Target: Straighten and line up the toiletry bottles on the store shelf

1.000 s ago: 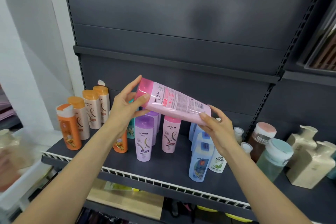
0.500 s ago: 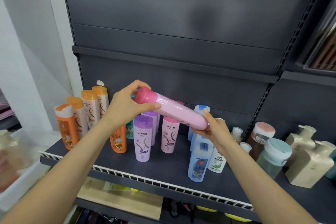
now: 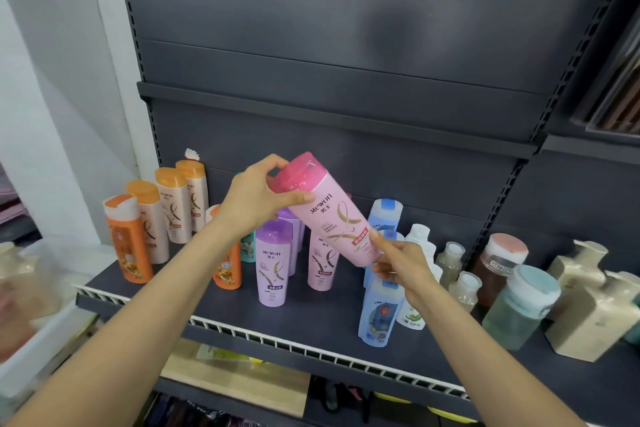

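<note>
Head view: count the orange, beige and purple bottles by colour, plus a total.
Orange bottles: 2
Beige bottles with orange caps: 3
Purple bottles: 2
Total: 7

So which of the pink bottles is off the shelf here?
The large pink bottle, held tilted in the air by both hands, left hand at its cap, right hand at its base. The other pink bottle stands upright on the shelf.
</note>
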Available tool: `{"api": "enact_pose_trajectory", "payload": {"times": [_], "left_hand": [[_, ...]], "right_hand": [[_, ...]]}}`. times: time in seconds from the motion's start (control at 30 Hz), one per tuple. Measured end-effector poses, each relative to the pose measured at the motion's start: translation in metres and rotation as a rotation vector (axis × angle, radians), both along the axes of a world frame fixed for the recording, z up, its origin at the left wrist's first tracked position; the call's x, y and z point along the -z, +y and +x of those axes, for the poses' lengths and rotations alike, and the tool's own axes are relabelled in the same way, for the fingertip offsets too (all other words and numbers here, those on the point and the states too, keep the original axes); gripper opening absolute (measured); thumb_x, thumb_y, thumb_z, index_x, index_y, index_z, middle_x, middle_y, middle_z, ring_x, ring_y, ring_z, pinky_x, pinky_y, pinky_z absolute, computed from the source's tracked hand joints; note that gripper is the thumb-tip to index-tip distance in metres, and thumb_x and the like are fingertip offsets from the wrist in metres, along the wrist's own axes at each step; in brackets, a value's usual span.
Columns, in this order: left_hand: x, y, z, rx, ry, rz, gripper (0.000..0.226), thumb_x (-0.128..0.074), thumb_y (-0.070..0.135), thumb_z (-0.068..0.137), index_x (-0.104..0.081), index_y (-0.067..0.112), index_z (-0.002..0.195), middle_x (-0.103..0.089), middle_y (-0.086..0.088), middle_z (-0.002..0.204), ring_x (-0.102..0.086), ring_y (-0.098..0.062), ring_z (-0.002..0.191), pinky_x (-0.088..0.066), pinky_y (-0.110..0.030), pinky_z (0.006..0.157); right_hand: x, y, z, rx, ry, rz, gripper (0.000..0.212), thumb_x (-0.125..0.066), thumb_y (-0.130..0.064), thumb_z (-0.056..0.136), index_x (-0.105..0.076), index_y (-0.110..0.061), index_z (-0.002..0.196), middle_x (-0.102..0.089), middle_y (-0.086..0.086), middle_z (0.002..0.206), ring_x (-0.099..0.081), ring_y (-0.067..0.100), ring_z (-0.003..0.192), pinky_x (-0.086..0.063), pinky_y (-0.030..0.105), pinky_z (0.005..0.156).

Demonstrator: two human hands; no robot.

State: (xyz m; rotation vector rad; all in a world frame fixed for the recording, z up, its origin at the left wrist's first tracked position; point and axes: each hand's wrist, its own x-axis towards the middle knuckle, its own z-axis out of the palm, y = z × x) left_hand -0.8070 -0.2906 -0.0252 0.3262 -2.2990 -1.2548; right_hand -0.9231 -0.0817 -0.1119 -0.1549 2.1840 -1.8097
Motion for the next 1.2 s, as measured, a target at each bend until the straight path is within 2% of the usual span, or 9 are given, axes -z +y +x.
{"api": "enact_pose_trajectory", "payload": {"times": [0.1,0.2,0.23,0.33,0.43,0.53,0.63,0.97,1.2], "left_hand": [[0.002,0.007,-0.006,-0.008,0.035,0.043,0.047,-0.081,0.032,0.068,-0.058,0.020,0.107,-0.062,0.007,0.092,-0.063,-0.008,0.079,-0.059,-0.031,0.063],[0.006,0.010,-0.016,-0.029,0.029,-0.032,0.048,-0.080,0.034,0.069,-0.056,0.020,0.107,-0.060,0.005,0.093,-0.064,-0.013,0.080,-0.057,-0.031,0.069],[0.009,0.010,-0.020,-0.039,0.009,-0.093,0.048,-0.080,0.037,0.068,-0.056,0.021,0.106,-0.059,0.002,0.097,-0.062,-0.017,0.083,-0.055,-0.033,0.073],[0.023,0.011,-0.034,-0.011,-0.093,-0.275,0.053,-0.080,0.042,0.067,-0.053,0.025,0.109,-0.055,-0.005,0.105,-0.052,-0.019,0.093,-0.041,-0.030,0.075],[0.041,0.016,-0.042,0.037,-0.200,-0.399,0.059,-0.079,0.038,0.070,-0.051,0.022,0.119,-0.044,-0.002,0.100,-0.041,-0.016,0.092,-0.031,-0.026,0.074],[0.064,0.018,-0.052,0.101,-0.294,-0.416,0.062,-0.078,0.034,0.072,-0.048,0.020,0.125,-0.039,-0.002,0.101,-0.042,-0.019,0.097,-0.031,-0.025,0.078],[0.086,0.017,-0.064,0.167,-0.372,-0.413,0.069,-0.078,0.032,0.072,-0.045,0.019,0.131,-0.042,-0.005,0.106,-0.043,-0.022,0.105,-0.031,-0.025,0.080],[0.118,0.014,-0.082,0.233,-0.463,-0.469,0.068,-0.077,0.024,0.075,-0.045,0.016,0.135,-0.046,-0.012,0.121,-0.044,-0.027,0.115,-0.033,-0.030,0.098],[0.118,0.011,-0.087,0.226,-0.457,-0.462,0.071,-0.074,0.023,0.078,-0.041,0.015,0.140,-0.047,-0.013,0.123,-0.042,-0.028,0.119,-0.032,-0.031,0.101]], "right_hand": [[0.002,0.002,-0.005,-0.005,0.035,0.064,0.037,-0.066,-0.044,0.083,-0.067,-0.007,0.079,-0.068,0.013,0.075,-0.059,0.016,0.060,-0.052,0.025,0.060],[0.006,0.007,-0.011,-0.035,0.172,0.204,0.027,-0.068,-0.037,0.084,-0.069,-0.011,0.090,-0.070,0.009,0.092,-0.065,0.020,0.083,-0.053,0.036,0.080],[0.007,0.009,-0.013,-0.048,0.245,0.278,0.024,-0.069,-0.033,0.084,-0.069,-0.012,0.096,-0.069,0.006,0.098,-0.064,0.021,0.092,-0.051,0.035,0.085],[0.012,0.017,-0.017,-0.126,0.388,0.515,0.038,-0.071,-0.022,0.083,-0.063,-0.009,0.118,-0.064,0.007,0.115,-0.058,0.020,0.109,-0.044,0.024,0.087],[0.018,0.024,-0.022,-0.244,0.443,0.666,0.049,-0.071,-0.021,0.082,-0.057,-0.011,0.127,-0.057,0.006,0.128,-0.053,0.019,0.118,-0.037,0.019,0.088],[0.025,0.027,-0.027,-0.359,0.432,0.723,0.052,-0.075,-0.023,0.079,-0.058,-0.012,0.127,-0.057,0.003,0.129,-0.053,0.018,0.118,-0.040,0.022,0.092],[0.031,0.026,-0.032,-0.409,0.444,0.789,0.043,-0.073,-0.020,0.081,-0.061,-0.012,0.121,-0.062,0.004,0.121,-0.057,0.019,0.109,-0.040,0.019,0.085],[0.039,0.026,-0.034,-0.355,0.488,0.790,0.029,-0.068,-0.012,0.084,-0.066,-0.011,0.113,-0.064,0.006,0.116,-0.059,0.021,0.104,-0.040,0.019,0.083],[0.041,0.024,-0.036,-0.358,0.487,0.769,0.028,-0.067,-0.014,0.085,-0.065,-0.010,0.113,-0.063,0.006,0.114,-0.058,0.020,0.102,-0.038,0.019,0.079]]}}
